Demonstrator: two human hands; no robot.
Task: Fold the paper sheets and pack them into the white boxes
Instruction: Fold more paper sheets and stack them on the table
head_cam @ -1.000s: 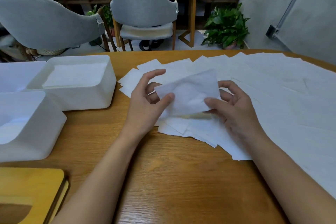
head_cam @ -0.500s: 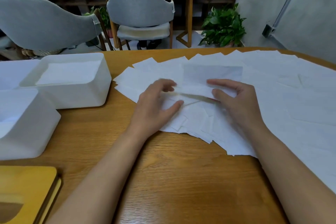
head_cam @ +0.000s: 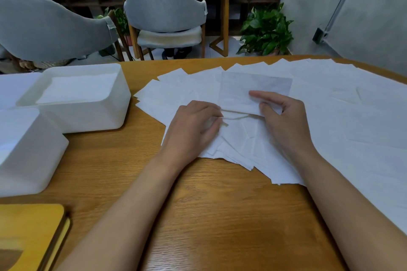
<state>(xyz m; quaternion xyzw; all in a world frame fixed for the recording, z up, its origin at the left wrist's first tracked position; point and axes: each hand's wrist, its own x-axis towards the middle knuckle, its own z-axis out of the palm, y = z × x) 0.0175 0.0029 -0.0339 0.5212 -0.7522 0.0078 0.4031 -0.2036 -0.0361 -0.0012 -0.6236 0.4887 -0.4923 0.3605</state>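
A thin white paper sheet lies on top of a wide spread of white sheets on the wooden table. My right hand pinches the sheet's near edge between thumb and fingers. My left hand has its fingers curled at the same near edge, pinching the paper. A white box with folded sheets inside stands at the left. A second white box stands nearer, at the left edge.
A yellow wooden lid lies at the front left corner. Two grey chairs, a small round table and a green plant stand beyond the table's far edge. A grey wall is at the right.
The sheet was held up in the air between both hands. It has been laid down flat on the pile, and both hands now grip its near edge.
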